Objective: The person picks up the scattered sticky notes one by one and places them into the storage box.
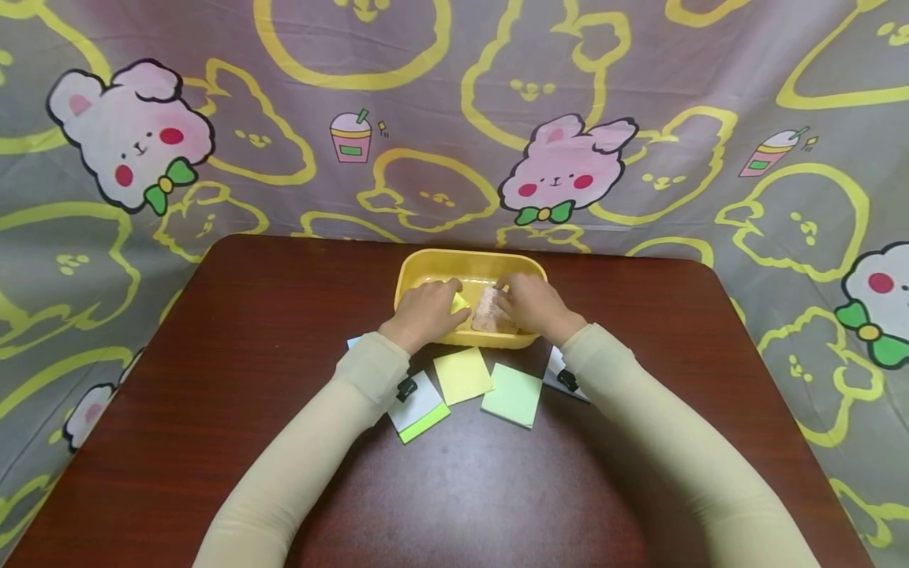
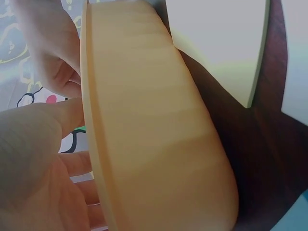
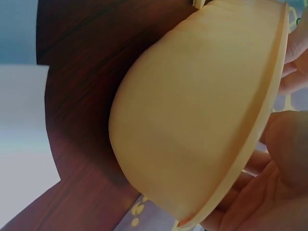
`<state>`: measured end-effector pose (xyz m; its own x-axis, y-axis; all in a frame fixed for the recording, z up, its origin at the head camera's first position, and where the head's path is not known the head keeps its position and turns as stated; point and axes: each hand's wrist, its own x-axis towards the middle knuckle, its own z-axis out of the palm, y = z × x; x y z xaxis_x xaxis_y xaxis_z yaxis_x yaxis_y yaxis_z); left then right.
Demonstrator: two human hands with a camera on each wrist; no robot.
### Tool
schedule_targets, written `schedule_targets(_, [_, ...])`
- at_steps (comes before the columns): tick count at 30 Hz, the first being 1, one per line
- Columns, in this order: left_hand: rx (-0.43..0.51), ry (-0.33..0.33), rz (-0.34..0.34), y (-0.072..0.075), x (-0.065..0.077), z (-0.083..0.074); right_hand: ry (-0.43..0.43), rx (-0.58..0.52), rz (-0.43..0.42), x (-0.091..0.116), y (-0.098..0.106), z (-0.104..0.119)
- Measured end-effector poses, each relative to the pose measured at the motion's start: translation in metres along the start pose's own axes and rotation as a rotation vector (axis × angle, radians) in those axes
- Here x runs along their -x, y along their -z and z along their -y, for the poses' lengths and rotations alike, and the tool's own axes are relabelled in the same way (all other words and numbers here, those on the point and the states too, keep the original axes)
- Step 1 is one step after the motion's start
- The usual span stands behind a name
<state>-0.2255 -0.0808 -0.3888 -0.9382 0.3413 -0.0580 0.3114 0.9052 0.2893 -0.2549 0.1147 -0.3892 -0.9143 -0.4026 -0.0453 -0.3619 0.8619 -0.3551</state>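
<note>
A yellow plastic basin (image 1: 490,340) stands near the table's far edge, and both hands reach into it. At its left side my left hand (image 1: 428,310) pinches a small bright yellow piece, seemingly a sticky note pad (image 1: 460,303). My right hand (image 1: 536,302), at the right side, grips a pale pinkish, patterned block (image 1: 491,314) by its upper right part; its exact kind is unclear. In the left wrist view the basin's wall (image 2: 144,115) hides the fingertips. The wall (image 3: 192,110) hides those of the other hand in the right wrist view too.
In front of the basin lie a pale yellow sticky note pad (image 1: 463,376), a light green pad (image 1: 513,396), a whitish pad with a lime edge (image 1: 420,406), and partly covered blue (image 1: 353,342) and white pads (image 1: 556,364). A patterned curtain (image 1: 440,118) hangs behind the brown table (image 1: 284,315).
</note>
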Motion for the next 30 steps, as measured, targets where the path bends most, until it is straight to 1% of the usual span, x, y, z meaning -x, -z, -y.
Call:
schedule_targets(9, [-0.008, 0.004, 0.006, -0.0011, -0.0013, -0.0004, -0.038, -0.017, 0.017, 0.0007, -0.0039, 0.0008])
schedule_targets(20, [-0.004, -0.008, -0.003, 0.0001, -0.0001, -0.0005, -0.043, -0.037, 0.029, 0.0022, -0.0025, 0.0034])
schedule_targets(30, [0.008, -0.003, -0.003, 0.0017, 0.0018, 0.0003, -0.034, -0.045, -0.007, 0.0068, 0.0025, 0.0050])
